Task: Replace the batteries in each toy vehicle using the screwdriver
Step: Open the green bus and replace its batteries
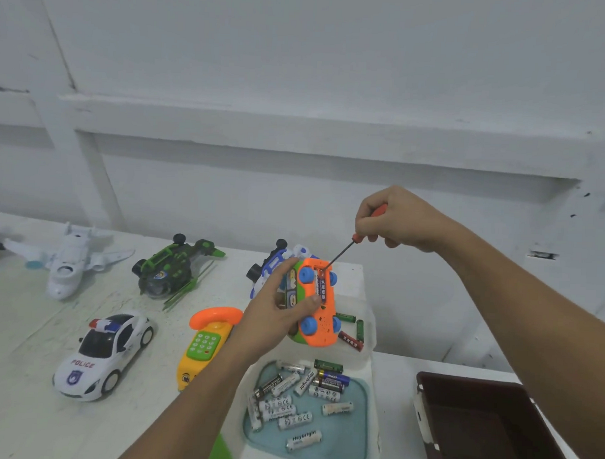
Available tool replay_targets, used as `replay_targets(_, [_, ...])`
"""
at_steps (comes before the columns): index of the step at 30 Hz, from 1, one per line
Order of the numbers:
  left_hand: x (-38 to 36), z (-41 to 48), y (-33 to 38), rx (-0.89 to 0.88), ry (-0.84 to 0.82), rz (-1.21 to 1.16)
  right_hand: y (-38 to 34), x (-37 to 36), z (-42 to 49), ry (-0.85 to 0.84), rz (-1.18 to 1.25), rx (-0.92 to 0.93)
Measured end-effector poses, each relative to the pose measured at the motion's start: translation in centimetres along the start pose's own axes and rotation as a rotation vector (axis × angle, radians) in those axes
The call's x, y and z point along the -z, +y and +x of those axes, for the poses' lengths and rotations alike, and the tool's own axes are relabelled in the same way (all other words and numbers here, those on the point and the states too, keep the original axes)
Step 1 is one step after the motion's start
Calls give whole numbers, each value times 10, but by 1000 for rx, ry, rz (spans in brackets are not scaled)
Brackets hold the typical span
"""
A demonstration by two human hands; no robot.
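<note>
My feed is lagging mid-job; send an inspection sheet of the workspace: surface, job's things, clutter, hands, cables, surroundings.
Surface: white table, scuffed and speckled.
Job's things: orange toy car held wheels up, a battery showing in its underside; screwdriver tip at that spot; loose batteries in blue tray; police car, green helicopter, white plane on the table.
Clutter: toy phone; dark brown box at right.
Hands: left hand grips the car; right hand grips the screwdriver handle.
Cables: nothing seen.
Surroundings: white wall behind.
</note>
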State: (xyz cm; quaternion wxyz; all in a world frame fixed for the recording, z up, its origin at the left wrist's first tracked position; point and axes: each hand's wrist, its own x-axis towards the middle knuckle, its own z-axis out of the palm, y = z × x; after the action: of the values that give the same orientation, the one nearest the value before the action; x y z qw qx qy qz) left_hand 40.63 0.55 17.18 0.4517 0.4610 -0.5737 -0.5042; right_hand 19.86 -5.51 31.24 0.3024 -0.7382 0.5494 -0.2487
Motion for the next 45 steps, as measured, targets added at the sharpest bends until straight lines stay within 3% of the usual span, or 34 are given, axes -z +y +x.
replay_targets(22, [-6, 15, -21, 108, 41, -95, 36, 4, 21, -21, 115, -83])
replay_targets(32, [-4, 22, -25, 112, 32, -122, 60, 12, 17, -164, 24, -183])
replay_targets(45, [2, 18, -23, 75, 14, -230, 29, -5, 20, -70, 189, 89])
